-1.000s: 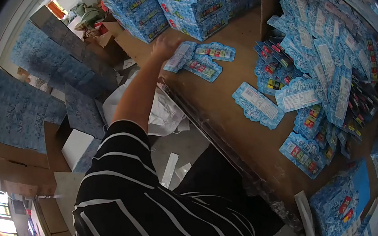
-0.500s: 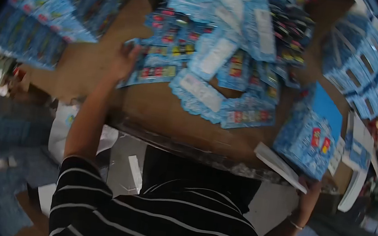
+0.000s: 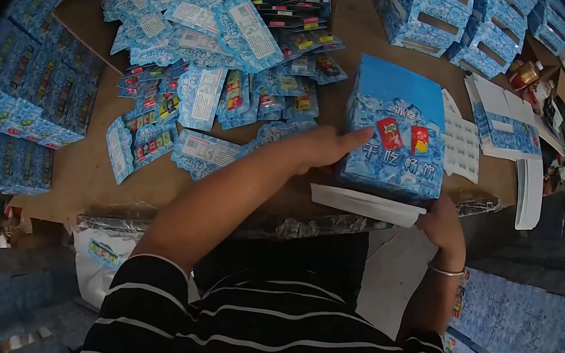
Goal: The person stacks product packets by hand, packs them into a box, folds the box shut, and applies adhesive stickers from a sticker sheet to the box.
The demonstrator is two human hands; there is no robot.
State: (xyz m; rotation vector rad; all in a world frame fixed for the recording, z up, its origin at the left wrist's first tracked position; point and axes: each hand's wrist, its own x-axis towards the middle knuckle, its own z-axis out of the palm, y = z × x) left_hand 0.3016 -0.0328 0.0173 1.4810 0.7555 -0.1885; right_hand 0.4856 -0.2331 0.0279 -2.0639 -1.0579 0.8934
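Note:
A blue ice-patterned cardboard box point(image 3: 400, 95) with red and yellow packet pictures stands near the table's front edge. My left hand point(image 3: 326, 145) is at its left side, thumb against the printed face and the other fingers mostly hidden. My right hand point(image 3: 443, 225) grips the lower right corner, its fingertips partly hidden. A white cardboard flap point(image 3: 364, 205) sticks out along the box's near edge, its right end by my right hand. Left of the box lies a heap of blue sachets point(image 3: 200, 94), some showing white label backs, others coloured fronts.
Blue boxes with slots point(image 3: 425, 17) stand at the back right. A sheet of stickers point(image 3: 461, 146) and folded white cardboard point(image 3: 507, 120) lie right of the box. Stacked blue cartons point(image 3: 30, 86) rise at the far left. Plastic film covers the table edge point(image 3: 290, 227).
My left hand has moved right, from beside the sachets to the box. My right hand stays at the box's lower corner. The view has swung right.

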